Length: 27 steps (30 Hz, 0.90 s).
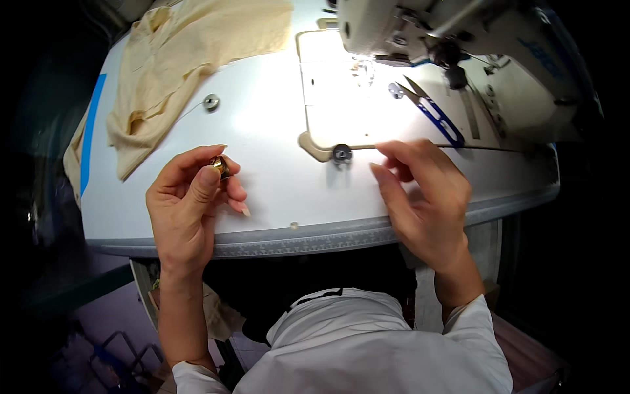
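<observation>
My left hand is closed, with thumb and fingers pinching a small shiny brass-coloured bobbin case above the white table. Part of the case is hidden behind the thumb. My right hand hovers over the table's right half, thumb and forefinger apart, nothing visible between them. Left of its fingertips lies a small dark round metal piece, bobbin-like, near the corner of the machine's bed plate. A silver bobbin sits farther off, its loose thread running toward the cream cloth.
Cream cloth covers the far left of the table. A sewing machine stands at the far right. Blue-handled thread snips lie open beside it, near a small metal disc. A grey ruler-marked edge borders the front.
</observation>
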Tool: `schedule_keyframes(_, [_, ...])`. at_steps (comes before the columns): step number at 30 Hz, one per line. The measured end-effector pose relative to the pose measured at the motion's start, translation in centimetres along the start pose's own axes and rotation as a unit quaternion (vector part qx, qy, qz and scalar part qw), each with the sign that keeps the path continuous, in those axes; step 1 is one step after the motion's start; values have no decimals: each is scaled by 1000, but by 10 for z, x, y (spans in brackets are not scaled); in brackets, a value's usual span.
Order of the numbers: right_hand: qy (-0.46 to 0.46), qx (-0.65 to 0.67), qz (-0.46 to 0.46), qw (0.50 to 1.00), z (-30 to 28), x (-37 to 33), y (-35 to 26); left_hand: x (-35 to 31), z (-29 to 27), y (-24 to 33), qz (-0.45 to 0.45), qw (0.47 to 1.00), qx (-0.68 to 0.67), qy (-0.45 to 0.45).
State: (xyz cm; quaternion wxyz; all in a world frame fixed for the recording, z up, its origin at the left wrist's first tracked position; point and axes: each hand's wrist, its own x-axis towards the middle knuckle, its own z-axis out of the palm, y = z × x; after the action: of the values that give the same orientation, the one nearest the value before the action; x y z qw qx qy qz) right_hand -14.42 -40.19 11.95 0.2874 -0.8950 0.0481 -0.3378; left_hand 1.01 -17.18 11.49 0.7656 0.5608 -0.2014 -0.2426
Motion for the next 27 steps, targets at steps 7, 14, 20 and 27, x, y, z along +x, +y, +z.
schedule_keyframes(7, [-107, -64, 5, 992, 13, 13, -4, 5, 6, 0, -18, 998, 48, 26])
schedule_keyframes(14, [-104, 22, 44, 993, 22, 15, -5, 2, 6, 2, -13, 992, 123, -2])
schedule_keyframes(20, [-127, 312, 155, 929, 23, 10, -16, -13, 39, 5, -32, 991, 118, -47])
schedule_keyframes(27, [-133, 451, 286, 835, 19, 11, -24, -13, 57, -5, 8, 992, 95, -81])
